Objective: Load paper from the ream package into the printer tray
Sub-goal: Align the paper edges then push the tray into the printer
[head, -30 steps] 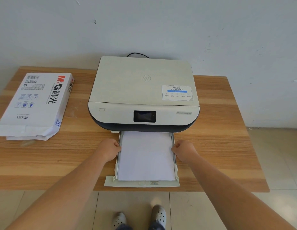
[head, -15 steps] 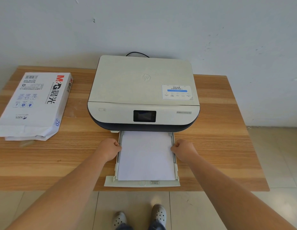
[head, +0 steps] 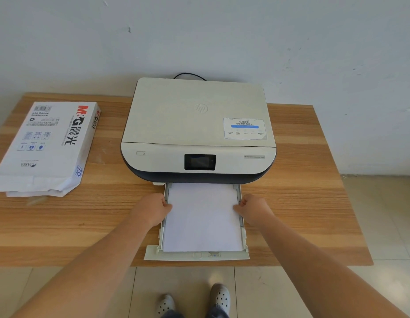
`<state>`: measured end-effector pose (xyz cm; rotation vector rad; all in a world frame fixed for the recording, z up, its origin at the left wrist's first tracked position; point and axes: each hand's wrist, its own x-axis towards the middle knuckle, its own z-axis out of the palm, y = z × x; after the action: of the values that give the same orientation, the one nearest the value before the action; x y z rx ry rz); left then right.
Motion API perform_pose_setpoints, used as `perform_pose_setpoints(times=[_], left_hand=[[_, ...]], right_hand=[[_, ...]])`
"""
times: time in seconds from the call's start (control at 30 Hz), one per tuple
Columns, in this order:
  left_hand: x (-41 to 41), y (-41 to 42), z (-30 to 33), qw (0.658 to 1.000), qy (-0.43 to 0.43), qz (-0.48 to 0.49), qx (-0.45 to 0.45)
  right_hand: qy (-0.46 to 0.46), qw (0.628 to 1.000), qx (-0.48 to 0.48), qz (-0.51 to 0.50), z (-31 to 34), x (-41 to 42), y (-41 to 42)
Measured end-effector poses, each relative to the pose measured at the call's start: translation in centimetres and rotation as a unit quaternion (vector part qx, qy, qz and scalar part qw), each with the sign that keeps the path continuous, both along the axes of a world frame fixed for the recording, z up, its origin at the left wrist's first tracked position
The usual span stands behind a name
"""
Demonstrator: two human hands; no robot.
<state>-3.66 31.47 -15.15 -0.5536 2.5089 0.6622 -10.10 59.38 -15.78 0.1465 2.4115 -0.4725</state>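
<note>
Head view: left hand [head: 151, 208] and right hand [head: 253, 208], fingers curled, pinch tray [head: 196, 255] sides; flat white paper [head: 202, 216] between them.

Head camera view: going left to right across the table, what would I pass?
Ream package → left hand → sheets of paper in the pulled-out printer tray → right hand. The printer sits behind the tray, spanning both hands.

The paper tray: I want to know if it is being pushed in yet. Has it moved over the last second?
No. The paper tray juts just as far past the table front edge, below the printer, as before.
</note>
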Motion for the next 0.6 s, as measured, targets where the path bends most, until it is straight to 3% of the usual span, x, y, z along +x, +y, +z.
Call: perform_pose_setpoints(times=[0.17,0.6], left_hand=[[-0.23,0.56,0.18,0.999,0.003,-0.021,-0.036],[0.01,-0.07,-0.19,1.0,0.004,-0.009,0.008]], right_hand=[[0.005,1.0,0.016,0.018,0.09,-0.02,-0.32],[0.011,1.0,-0.016,0.004,-0.07,0.13,0.17]])
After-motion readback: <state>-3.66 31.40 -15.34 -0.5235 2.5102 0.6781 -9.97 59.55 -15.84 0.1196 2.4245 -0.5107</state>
